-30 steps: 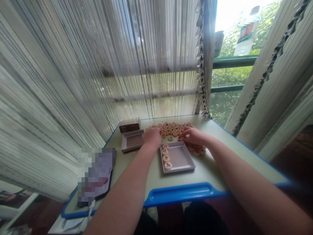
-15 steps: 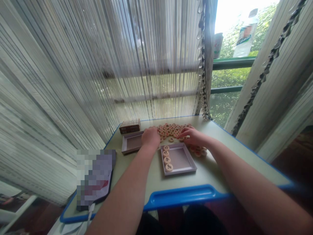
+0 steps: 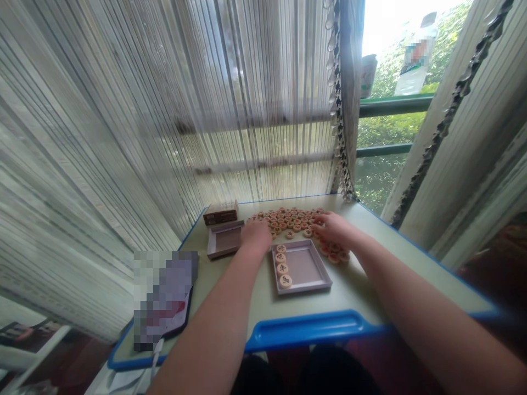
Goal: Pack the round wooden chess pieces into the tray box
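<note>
- vs earlier frame: your right hand (image 3: pixel 335 229) sits further right & off the tray's top edge, fingers no longer reaching in toward the loose pcs; your left hand (image 3: pixel 256 237) is about the same spot, a bit lower
- R hand state: fingers loosely spread, resting on right edge of the pile, no pinch visible
- L hand state: palm down, fingers curled & hidden, can't tell if holding a pc
- xiangqi pcs (image 3: pixel 288 220): round wooden discs w/ dark carved characters, reddish-tan, heaped flat in a dense pile, upper middle of frame, between your hands
- more pcs (image 3: pixel 332 255) in a small cluster right under R hand, just right of the front tray
- front tray (image 3: pixel 302 289): shallow, pale mauve, lower middle, just below both hands; four pcs (image 3: pixel 282 268) in a column along its left side, same count as before
- second tray (image 3: pixel 220 254): same kind, nothing in it, just left of L hand
- brown box (image 3: pixel 220 212) behind it, upper left of the pile
- all on a pale green desk (image 3: pixel 341 291) w/ blue edge
- blurred item (image 3: pixel 164 299) lower left, too pixelated to tell
</note>
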A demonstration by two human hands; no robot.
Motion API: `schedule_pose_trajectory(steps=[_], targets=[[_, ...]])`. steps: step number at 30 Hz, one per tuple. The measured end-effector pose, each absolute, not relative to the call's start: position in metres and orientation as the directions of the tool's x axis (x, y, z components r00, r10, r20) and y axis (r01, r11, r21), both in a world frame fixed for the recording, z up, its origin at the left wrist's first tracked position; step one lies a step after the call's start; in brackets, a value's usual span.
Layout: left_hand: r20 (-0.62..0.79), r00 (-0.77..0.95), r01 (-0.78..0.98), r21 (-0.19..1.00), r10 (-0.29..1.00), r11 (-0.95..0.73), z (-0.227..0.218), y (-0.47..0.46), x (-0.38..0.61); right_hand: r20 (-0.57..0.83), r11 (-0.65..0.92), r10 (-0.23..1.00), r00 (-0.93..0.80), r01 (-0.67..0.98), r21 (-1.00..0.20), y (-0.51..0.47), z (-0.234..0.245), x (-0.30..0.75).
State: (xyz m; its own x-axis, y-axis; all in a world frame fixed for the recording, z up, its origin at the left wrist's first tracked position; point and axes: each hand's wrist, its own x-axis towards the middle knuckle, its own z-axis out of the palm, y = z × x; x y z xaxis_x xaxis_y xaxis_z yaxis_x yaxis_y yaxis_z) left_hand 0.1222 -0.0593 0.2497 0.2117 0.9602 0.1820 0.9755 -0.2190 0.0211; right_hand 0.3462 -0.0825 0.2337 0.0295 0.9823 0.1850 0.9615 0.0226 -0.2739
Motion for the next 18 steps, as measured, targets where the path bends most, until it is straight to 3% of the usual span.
schedule_pose_trajectory(steps=[3,7,10,12,15,18], targets=[[0.111,0.288,0.953,0.066,0.951,-0.296,0.248,-0.061,0.125,0.157,0.056,0.988,-0.005,0.946,-0.319,-0.084,0.237,0.343],[0.147,0.306,0.938,0.122,0.940,-0.325,0.246,-0.057,0.123,0.177,0.088,0.984,-0.027,0.933,-0.348,-0.084,0.238,0.341],[0.186,0.259,0.945,0.152,0.948,-0.288,0.245,-0.053,0.121,0.253,0.041,0.966,0.054,0.933,-0.357,-0.081,0.237,0.346],[0.163,0.315,0.931,0.137,0.935,-0.338,0.244,-0.052,0.121,0.279,-0.027,0.952,0.128,0.940,-0.339,-0.079,0.235,0.351],[0.104,0.383,0.913,0.112,0.918,-0.393,0.243,-0.053,0.123,0.226,-0.100,0.958,0.176,0.945,-0.312,-0.078,0.234,0.354],[0.130,0.352,0.919,0.141,0.927,-0.369,0.244,-0.055,0.124,0.170,-0.061,0.977,0.131,0.929,-0.364,-0.078,0.235,0.351]])
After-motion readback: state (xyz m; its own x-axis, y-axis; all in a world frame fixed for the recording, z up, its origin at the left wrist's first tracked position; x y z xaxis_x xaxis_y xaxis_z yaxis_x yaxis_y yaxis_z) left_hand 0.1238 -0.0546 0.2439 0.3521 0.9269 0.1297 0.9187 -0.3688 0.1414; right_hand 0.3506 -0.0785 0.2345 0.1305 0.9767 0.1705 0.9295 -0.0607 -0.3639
